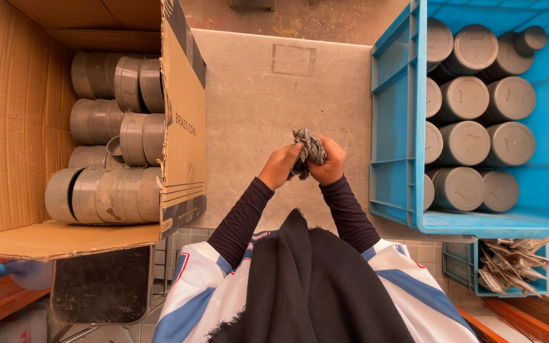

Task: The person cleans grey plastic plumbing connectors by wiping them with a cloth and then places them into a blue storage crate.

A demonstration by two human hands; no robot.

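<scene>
Both of my hands meet over the middle of a grey metal tabletop (262,95). My left hand (279,166) and my right hand (329,164) are closed together around a crumpled grey rag (309,147), which sticks up between the fingers. Whether anything else is wrapped inside the rag is hidden. A cardboard box (7,127) lies to the left with several grey plastic pipe fittings (106,194) stacked in it. To the right stands a blue plastic crate (396,127) with several grey round caps (471,143) in rows.
A smaller blue bin (462,267) with small packets sits under the crate at the lower right. A dark metal tray (103,286) lies below the cardboard box. Orange shelving edges show at both lower corners.
</scene>
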